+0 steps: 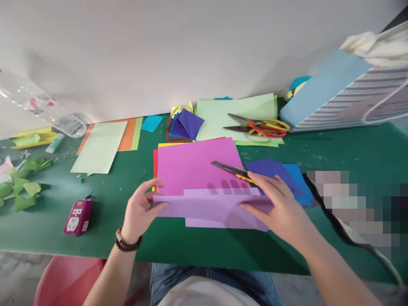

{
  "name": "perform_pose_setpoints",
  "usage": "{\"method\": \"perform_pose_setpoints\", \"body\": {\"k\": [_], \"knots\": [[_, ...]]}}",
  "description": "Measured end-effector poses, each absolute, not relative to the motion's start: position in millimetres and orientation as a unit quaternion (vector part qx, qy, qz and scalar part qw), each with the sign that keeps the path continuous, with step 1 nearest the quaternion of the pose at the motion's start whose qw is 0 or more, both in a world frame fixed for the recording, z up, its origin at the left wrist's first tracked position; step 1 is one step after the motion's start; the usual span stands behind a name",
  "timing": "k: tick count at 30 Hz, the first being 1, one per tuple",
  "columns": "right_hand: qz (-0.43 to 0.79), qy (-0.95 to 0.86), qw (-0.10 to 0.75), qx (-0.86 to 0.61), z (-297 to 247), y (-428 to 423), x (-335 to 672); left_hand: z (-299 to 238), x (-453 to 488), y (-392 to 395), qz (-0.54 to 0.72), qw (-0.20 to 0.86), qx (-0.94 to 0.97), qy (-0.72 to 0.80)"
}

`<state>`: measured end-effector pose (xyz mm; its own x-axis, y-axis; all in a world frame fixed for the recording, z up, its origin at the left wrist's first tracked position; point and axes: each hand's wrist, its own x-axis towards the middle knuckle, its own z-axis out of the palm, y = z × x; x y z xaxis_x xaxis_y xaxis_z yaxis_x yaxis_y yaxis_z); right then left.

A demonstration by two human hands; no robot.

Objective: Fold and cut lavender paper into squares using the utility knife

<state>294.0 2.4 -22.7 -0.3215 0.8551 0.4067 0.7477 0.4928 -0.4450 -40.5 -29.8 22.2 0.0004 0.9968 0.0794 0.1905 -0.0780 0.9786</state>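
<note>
Lilac paper (204,207) has its long axis left to right. Your left hand (137,214) and right hand (283,206) pinch it near its ends.

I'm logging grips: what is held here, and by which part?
Lavender paper: left hand at its left end, right hand towards its right end.

A bracelet (126,247) of dark round beads, lower left; blue jeans (170,274) and white shirt (204,293), bottom middle.
</note>
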Motion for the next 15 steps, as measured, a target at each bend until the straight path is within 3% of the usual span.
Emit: {"method": "perform_pose_setpoints", "body": {"k": [6,11,15], "knots": [[0.183,-0.777,0.359,-0.483,-14.5,-18.0,311.8,2.8,-56.4,-59.6,0.616,0.371,0.521,0.459],[0.204,-0.788,0.369,-0.449,-16.7,-27.9,313.5,-6.8,-75.5,-78.4,0.517,0.465,0.568,0.44],[0.317,-0.769,0.368,-0.416,-19.7,-33.0,330.6,-1.0,-83.0,-68.6,0.499,0.522,0.56,0.406]]}}
